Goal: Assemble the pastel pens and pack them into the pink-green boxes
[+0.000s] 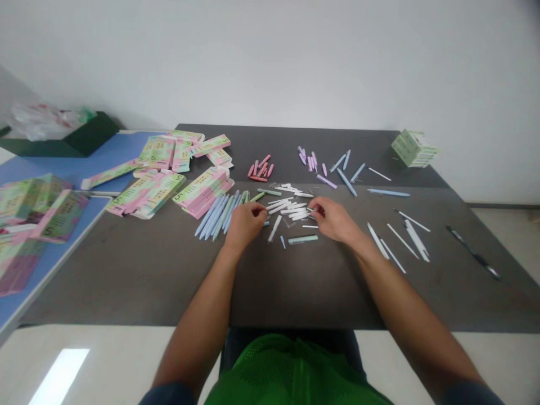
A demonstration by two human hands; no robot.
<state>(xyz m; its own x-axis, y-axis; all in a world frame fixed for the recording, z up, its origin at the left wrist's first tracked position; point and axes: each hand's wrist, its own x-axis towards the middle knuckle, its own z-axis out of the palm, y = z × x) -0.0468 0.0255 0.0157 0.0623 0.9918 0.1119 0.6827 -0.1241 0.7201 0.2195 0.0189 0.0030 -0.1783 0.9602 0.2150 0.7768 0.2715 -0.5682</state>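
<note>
Working over the middle of the dark tabletop (pixel 291 287), you have both hands at the heap of white pen parts (pixel 291 209), one on either side of it. Your left hand (pixel 246 224) sits between the heap and the row of pastel pens (pixel 219 216), its fingers curled and the thumb close to the fingertips; whether anything is caught there you cannot be told from this view. Your right hand (pixel 331 218) reaches the heap's other edge with thumb and forefinger drawn together, and whether a part is pinched between them is too small to tell. As far as it can be judged, the sorting is well along but not finished: the pastel pens lie side by side in a tight row, and the red pieces (pixel 262 169) and purple pieces (pixel 313 162) lie in loose groups of their own toward the far side. Less settled are the blue pieces (pixel 347 183), spread apart beyond your right hand, and the white parts in front of you, which overlap at many angles. A mint-green piece (pixel 302 239) lies apart on your side of the heap, while long white pieces (pixel 417 241) are scattered to your right, short of the black pen (pixel 475 253). Printed cartons (pixel 206 188) lie just behind the row.
</note>
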